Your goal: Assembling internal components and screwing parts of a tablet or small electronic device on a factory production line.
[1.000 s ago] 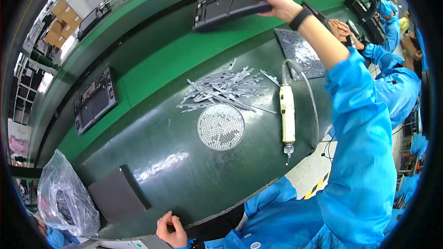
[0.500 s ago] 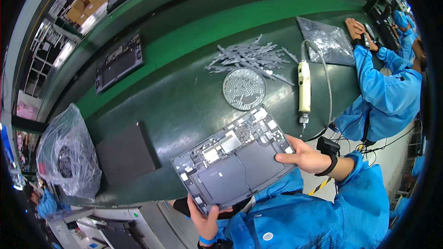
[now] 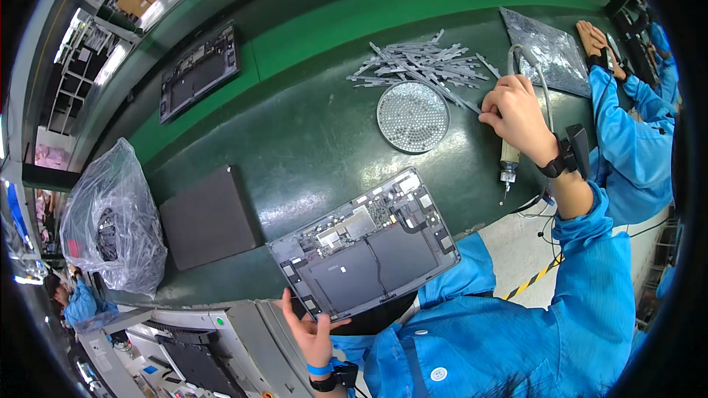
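My left hand [image 3: 313,335] grips the near left corner of an opened laptop base [image 3: 365,250], thumb on top. Its circuit board and dark battery pack face up, and it lies tilted across the table's near edge. My right hand [image 3: 520,118] is over the table, fingers pinched at the near end of a long grey strip [image 3: 459,100] beside the pile of grey strips [image 3: 420,63]. Left of that hand sits a round dish of small screws [image 3: 413,118]. An electric screwdriver [image 3: 509,158] lies partly hidden beneath my right hand and wrist.
A clear plastic bag [image 3: 114,228] and a dark flat panel [image 3: 206,217] lie at the left. Another opened laptop base [image 3: 199,70] rests at the far left. A silvery bag [image 3: 546,51] is at the far right, near a co-worker's hands [image 3: 592,38]. The screwdriver's cable [image 3: 546,85] curves there.
My right hand has let go of the laptop base's right side and reached forward to the grey strips. My left hand still holds the base. The view has shifted slightly.
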`<state>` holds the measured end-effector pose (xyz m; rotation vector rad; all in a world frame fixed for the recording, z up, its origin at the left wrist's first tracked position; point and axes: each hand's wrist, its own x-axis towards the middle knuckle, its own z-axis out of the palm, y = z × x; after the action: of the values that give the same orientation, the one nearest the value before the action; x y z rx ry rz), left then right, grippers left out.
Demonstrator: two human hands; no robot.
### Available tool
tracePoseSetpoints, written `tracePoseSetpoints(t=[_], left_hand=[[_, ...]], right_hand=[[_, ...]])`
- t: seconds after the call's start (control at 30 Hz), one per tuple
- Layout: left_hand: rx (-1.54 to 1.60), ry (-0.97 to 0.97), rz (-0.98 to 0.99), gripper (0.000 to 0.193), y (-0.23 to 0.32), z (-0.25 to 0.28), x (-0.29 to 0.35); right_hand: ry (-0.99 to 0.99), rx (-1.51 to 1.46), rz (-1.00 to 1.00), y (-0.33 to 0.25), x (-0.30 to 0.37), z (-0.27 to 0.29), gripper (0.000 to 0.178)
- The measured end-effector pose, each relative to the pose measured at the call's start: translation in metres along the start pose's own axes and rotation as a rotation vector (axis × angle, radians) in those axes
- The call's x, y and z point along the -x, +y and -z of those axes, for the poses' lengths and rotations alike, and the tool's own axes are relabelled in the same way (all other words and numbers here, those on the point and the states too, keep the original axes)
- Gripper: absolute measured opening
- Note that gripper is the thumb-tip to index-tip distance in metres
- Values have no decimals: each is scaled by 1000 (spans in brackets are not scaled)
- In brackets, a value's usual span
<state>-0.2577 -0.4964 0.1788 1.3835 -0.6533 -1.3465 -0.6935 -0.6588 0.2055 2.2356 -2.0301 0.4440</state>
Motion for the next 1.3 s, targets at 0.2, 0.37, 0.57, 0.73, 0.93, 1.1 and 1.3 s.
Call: tracePoseSetpoints(t=[0.2,0.37,0.57,0.73,0.93,1.1,1.3], left_hand=[[-618,141,-359,39,45,32,-15],[-598,-67,-477,28,81,1,-34],[-837,-417,-496,19,89,-78,-104],[-774,-488,-367,16,46,-117,-150],[-697,-542,-423,16,37,-115,-160],[-809,-607,-407,15,46,-127,-154],[-790,-591,-359,11,46,-126,-154]], right_hand=[[12,192,71,-3,-11,-7,9],[109,27,-157,-12,-9,23,9],[-297,-885,5,-79,5,27,7],[-631,-1233,-342,-111,0,-11,13],[-674,-1182,-355,-115,-15,-20,17],[-688,-1113,-363,-115,-21,-21,18],[-673,-1052,-353,-116,-22,-17,16]])
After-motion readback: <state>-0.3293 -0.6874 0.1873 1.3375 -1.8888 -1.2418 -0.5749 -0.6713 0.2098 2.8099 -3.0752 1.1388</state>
